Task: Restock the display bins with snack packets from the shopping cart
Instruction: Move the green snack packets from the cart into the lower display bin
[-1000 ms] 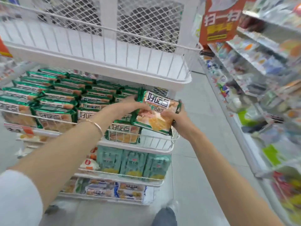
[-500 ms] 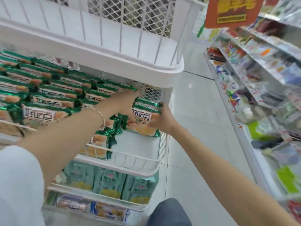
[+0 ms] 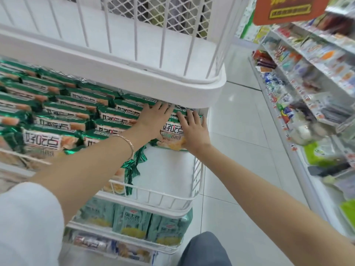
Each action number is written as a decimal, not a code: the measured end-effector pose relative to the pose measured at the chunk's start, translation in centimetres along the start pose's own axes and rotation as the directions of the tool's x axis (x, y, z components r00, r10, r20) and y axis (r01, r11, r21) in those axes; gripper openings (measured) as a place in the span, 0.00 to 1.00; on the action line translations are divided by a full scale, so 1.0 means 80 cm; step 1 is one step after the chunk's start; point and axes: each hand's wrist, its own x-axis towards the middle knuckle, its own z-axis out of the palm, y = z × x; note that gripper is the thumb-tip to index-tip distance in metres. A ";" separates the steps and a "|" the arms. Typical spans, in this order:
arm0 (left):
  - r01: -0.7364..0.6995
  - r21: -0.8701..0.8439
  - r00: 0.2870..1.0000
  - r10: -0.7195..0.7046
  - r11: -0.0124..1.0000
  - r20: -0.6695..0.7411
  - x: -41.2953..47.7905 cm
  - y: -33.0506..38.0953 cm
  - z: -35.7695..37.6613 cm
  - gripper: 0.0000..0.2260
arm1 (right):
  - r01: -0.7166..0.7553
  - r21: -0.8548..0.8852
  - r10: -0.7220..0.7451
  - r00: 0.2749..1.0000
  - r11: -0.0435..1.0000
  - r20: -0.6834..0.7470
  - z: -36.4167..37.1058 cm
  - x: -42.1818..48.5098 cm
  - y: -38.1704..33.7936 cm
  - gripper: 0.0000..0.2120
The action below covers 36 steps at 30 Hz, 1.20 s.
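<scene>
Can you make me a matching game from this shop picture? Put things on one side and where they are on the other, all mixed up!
Things:
1 bracelet
2 orange sign
3 pale green bags
4 snack packet

Places:
A under the left hand and right hand
B top right corner
C on the left wrist
D in the lower bin

Pairs: 1-C, 2-B, 3-D, 4-A

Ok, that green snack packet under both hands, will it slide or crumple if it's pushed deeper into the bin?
The green snack packet probably slides easily: glossy film on the smooth white bin floor. It looks light and pillowy, so the left hand and right hand pressing flat might crack its contents. Its crimped ends likely flop.
</scene>
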 end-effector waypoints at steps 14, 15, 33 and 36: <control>-0.047 -0.128 0.993 0.060 0.991 0.101 0.002 -0.012 0.005 0.58 | 0.247 -0.334 -0.187 0.961 0.909 0.202 -0.002 -0.035 -0.007 0.59; -0.058 -0.139 0.991 0.074 0.989 0.114 -0.001 -0.014 0.002 0.57 | 0.263 -0.299 -0.206 0.956 0.917 0.208 -0.007 -0.036 -0.006 0.57; 0.373 -0.253 0.922 -0.328 0.893 0.204 -0.438 -0.343 -0.038 0.30 | 0.356 0.404 -0.321 0.935 0.843 -0.153 -0.209 -0.075 -0.378 0.21; 0.517 -0.255 0.846 -0.442 0.817 0.299 -0.547 -0.402 -0.019 0.29 | 0.459 0.400 -0.455 0.883 0.793 -0.112 -0.225 -0.088 -0.487 0.21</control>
